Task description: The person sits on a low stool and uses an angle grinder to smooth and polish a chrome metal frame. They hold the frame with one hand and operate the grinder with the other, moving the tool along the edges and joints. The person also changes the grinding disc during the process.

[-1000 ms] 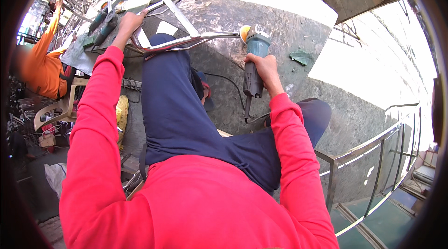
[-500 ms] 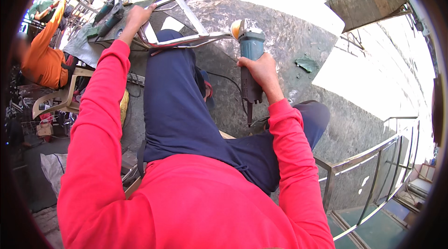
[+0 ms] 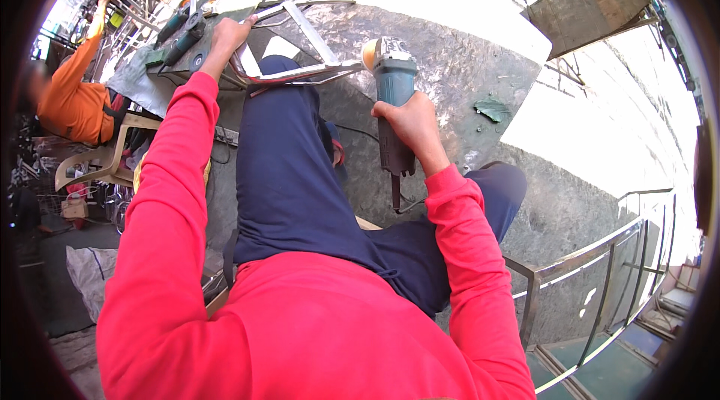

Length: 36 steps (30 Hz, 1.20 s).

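Observation:
My right hand (image 3: pixel 412 125) is wrapped round the body of a teal and dark angle grinder (image 3: pixel 395 85), held upright with its cord end toward me. Its orange-tan disc (image 3: pixel 370 55) touches or nearly touches the right end of a shiny metal frame (image 3: pixel 309 34); I cannot tell which. That frame has welded crossbars and rests on my left knee. Gripping its far left corner is my left hand (image 3: pixel 232 37), fingers closed round the bar.
Two more grinders (image 3: pixel 184 38) lie on a box left of my left hand. Beyond sits a person in orange (image 3: pixel 75 106) by a beige plastic chair (image 3: pixel 112 152). A green scrap (image 3: pixel 493 109) lies on the floor at right. A metal railing frame (image 3: pixel 585 257) stands at lower right.
The grinder and my right hand have shifted slightly left and toward me. My left hand and the frame have moved a little right and nearer.

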Each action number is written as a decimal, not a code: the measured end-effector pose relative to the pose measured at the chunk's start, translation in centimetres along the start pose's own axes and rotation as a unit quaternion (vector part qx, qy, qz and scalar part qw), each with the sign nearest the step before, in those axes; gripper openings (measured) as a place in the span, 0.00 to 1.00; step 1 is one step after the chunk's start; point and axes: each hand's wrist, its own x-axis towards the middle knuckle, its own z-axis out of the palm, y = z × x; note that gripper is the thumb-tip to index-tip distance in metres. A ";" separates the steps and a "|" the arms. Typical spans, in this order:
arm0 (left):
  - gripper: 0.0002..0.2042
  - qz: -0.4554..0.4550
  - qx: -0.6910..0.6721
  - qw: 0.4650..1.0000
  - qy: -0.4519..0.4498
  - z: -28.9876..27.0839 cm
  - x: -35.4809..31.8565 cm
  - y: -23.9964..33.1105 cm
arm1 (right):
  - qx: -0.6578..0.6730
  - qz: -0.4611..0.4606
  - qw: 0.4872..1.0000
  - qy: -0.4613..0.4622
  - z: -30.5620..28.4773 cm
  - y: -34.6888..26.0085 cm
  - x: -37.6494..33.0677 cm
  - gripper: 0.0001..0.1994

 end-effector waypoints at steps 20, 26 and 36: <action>0.36 -0.059 -0.023 0.998 0.021 -0.4 -2.4 2.4 | 0.030 -0.058 0.998 -0.013 1.1 2.0 0.6 0.19; 0.33 -0.144 -0.126 0.981 0.020 -1.3 -4.9 3.9 | 0.123 -0.011 0.992 -0.026 0.6 2.6 2.0 0.13; 0.27 -0.094 -0.187 0.978 0.001 -0.1 -4.4 3.3 | 0.162 0.018 0.987 0.012 0.3 3.6 1.4 0.14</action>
